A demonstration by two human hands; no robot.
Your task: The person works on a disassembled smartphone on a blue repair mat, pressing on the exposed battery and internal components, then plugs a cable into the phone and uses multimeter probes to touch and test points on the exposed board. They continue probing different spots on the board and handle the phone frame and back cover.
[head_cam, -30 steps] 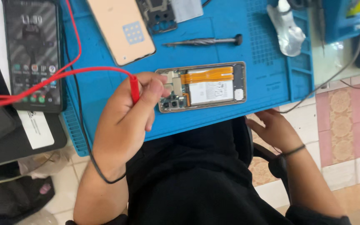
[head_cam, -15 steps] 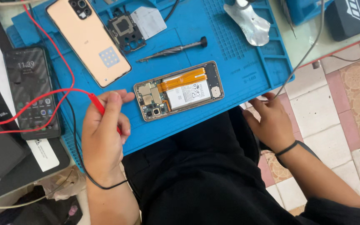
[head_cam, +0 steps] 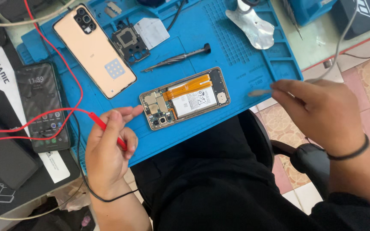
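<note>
Red probe: the left hand point(head_cam: 108, 149) pinches a red test probe point(head_cam: 108, 128) between thumb and fingers, pen-style, with its tip aimed toward the opened phone; its red lead point(head_cam: 61, 64) trails off to the upper left across the mat.
Opened phone: the opened phone point(head_cam: 185, 97) lies back-up, cover off, near the front edge of the blue mat point(head_cam: 236, 55), just beside the left hand, so its board, orange flex and battery face upward within easy reach.
Right hand: the right hand point(head_cam: 317, 111) hovers off the mat's right edge, fingers closed on a thin grey cable end point(head_cam: 260, 92); the plug is blurred, so its kind is unclear.
Back cover: a peach back cover point(head_cam: 95, 51) rests on the upper left of the mat, with a black camera frame point(head_cam: 129, 42) beside it, both clear of the work.
Screwdriver: 1 dark screwdriver point(head_cam: 178, 57) lies on the mat above the opened phone, untouched.
Second phone: a lit black phone point(head_cam: 41, 105) sits left of the mat, under the red lead.
Change from 0.5 s ago: the right hand has risen from the lap edge to mat height and now carries the cable end; the left hand keeps its grip on the probe in much the same spot, and the opened phone has not shifted on the mat.
Change from 1.0 s ago: the probe tip has drawn back from the phone's board.
</note>
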